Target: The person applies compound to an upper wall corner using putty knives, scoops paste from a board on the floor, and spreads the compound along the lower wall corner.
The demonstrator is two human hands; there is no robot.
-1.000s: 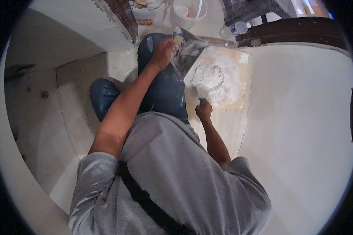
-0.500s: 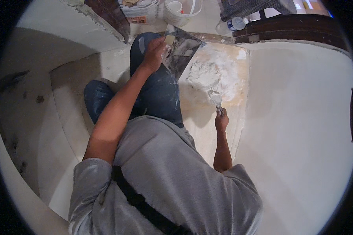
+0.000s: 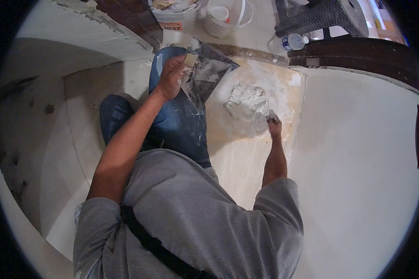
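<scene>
My left hand [image 3: 171, 79] is closed on the edge of a dark, flat, square plate [image 3: 209, 72] smeared with white plaster, held over my knee. A small tan piece [image 3: 190, 60] shows on the plate beside my thumb. My right hand [image 3: 274, 126] grips a small trowel [image 3: 271, 114], its blade end at the right side of a heap of wet white plaster [image 3: 246, 102]; most of the blade is hard to make out. Under the heap lies a tan board [image 3: 289, 111], coated with white powder and smears.
Beyond my knee stand a white bucket [image 3: 228, 29] with a cup inside and another filled container [image 3: 177, 19]. A clear bottle [image 3: 291, 43] lies by a dark door sill [image 3: 354, 49] and a grey stool [image 3: 326, 18]. Pale walls rise left and right [image 3: 354, 139].
My right hand has moved forward and slightly right, bringing the trowel to the heap's right side. The plaster looks more worked and wetter. My left hand and the plate shifted slightly left and nearer.
</scene>
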